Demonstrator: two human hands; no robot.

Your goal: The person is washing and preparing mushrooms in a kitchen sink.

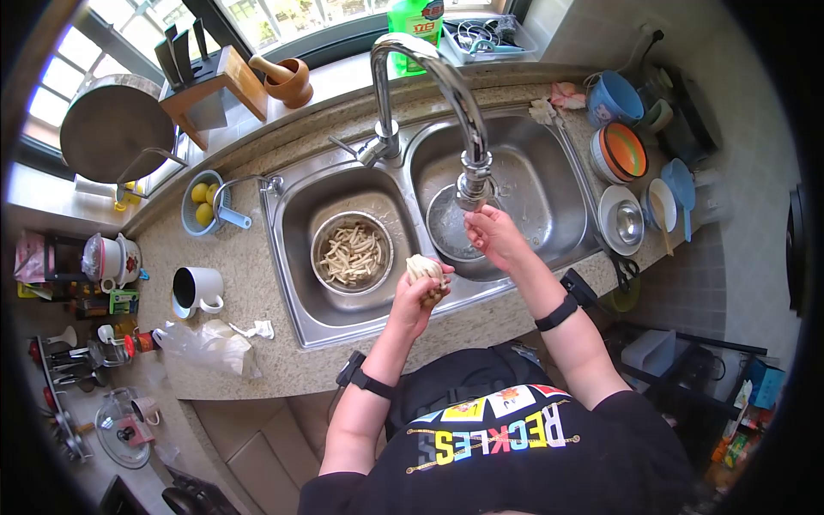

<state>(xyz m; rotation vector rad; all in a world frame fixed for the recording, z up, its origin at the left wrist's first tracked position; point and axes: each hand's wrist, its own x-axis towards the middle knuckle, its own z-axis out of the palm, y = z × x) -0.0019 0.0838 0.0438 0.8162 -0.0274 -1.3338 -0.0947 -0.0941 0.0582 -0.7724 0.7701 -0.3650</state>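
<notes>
My left hand (415, 302) is wrapped round a clump of pale, thin-stemmed mushrooms (423, 268), above the front rim between the two basins. In the left basin, a steel bowl (318, 273) holds many loose pale mushroom pieces (353, 254). My right hand (496, 233) is just below and beside the faucet head (474, 182), its fingers closed together. Whatever they may pinch is too small to make out. Beneath that hand, another bowl (440, 225) sits in the right basin, partly covered by the faucet and hand.
Left of the double sink (302, 336) are a blue basket (196, 221) of yellow fruit, a white mug (199, 287) and a plastic bag (202, 348). Stacked bowls (620, 153) and scissors (624, 268) lie along the right edge. A knife block (215, 90) stands behind.
</notes>
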